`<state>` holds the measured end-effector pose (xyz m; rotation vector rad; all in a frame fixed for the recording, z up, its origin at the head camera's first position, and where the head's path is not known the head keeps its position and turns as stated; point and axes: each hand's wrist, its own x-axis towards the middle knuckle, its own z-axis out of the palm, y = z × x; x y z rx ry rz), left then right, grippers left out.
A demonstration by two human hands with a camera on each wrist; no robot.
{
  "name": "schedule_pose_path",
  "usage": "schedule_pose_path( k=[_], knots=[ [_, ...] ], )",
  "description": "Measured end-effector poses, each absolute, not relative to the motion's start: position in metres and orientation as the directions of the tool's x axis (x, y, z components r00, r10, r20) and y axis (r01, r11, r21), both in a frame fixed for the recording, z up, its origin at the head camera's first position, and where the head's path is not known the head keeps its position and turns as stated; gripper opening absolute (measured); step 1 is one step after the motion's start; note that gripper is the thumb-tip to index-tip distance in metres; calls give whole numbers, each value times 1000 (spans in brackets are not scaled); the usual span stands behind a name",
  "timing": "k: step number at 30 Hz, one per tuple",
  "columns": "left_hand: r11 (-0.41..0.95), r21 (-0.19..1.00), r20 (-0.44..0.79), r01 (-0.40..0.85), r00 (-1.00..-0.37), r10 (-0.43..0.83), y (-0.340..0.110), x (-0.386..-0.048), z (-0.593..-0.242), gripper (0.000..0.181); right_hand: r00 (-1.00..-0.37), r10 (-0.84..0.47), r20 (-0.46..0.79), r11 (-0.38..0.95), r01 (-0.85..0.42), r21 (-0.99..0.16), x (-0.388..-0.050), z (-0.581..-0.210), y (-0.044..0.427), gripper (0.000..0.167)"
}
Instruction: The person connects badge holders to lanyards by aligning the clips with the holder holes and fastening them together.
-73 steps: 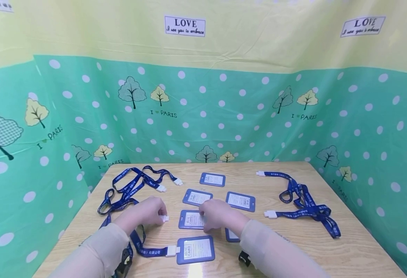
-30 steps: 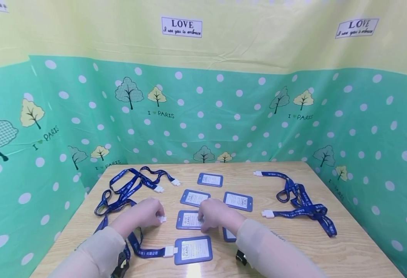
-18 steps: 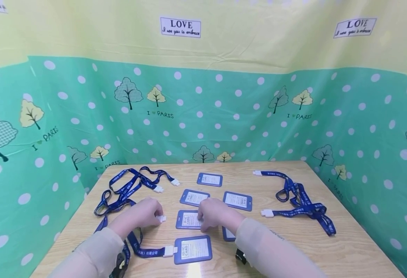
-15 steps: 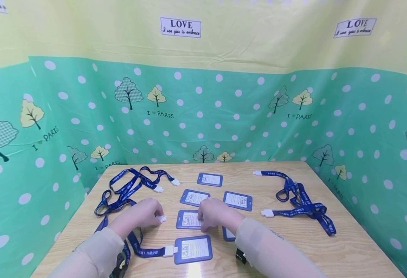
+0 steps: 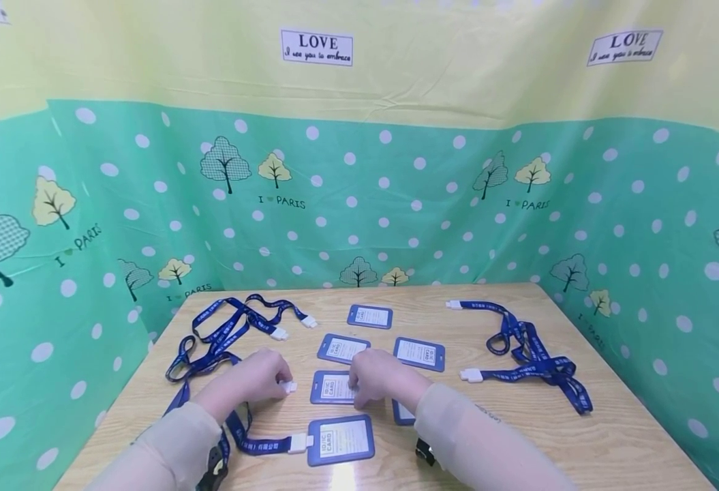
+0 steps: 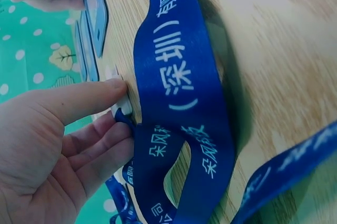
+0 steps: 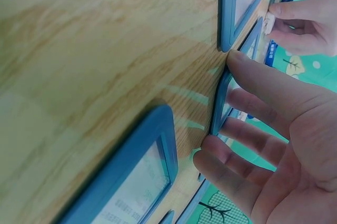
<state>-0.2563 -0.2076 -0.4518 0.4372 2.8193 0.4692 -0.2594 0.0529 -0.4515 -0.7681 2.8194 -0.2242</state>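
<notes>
My left hand (image 5: 261, 375) pinches the white plastic clip (image 5: 289, 387) of a blue lanyard between thumb and fingers. In the left wrist view, broad blue strap (image 6: 181, 50) with white lettering lies beside that hand. My right hand (image 5: 382, 380) grips the right end of a blue ID badge holder (image 5: 330, 388), thumb on its near edge and fingers at the far one. The holder lies on the table, its slotted end facing the clip, a small gap between them. Closer to me, another badge holder (image 5: 342, 441) meets the white clip (image 5: 298, 444) of a lanyard.
More badge holders lie beyond the hands, such as a far one (image 5: 370, 316) and a right one (image 5: 419, 354); another (image 5: 403, 413) is partly under the right arm. Blue lanyards lie tangled at left (image 5: 224, 327) and right (image 5: 537, 361) on the wooden table (image 5: 610, 443). A patterned curtain (image 5: 359, 204) surrounds it.
My left hand has edged slightly right, bringing the white clip a little nearer the badge holder. My right hand stays on the holder. The head view has shifted slightly.
</notes>
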Motion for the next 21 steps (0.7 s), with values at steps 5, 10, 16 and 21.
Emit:
schedule_pose_path(
  k=[5,10,16,21],
  knots=[
    [904,356,-204,237,-924,323,-205,-257,-453,13,-837,-529,-140,844,-500,-195,-259,-452,54,34],
    [901,366,-206,235,-923,325,-203,-257,-453,13,-842,-519,-147,849,-488,-202,-259,-452,54,32],
    [899,371,-209,232,-923,324,-201,-258,-454,12,-844,-512,-162,854,-479,-205,-259,-451,53,30],
    [899,377,-217,222,-923,319,-198,-259,-455,10,-841,-515,-165,852,-480,-209,-260,-451,53,31]
  ],
)
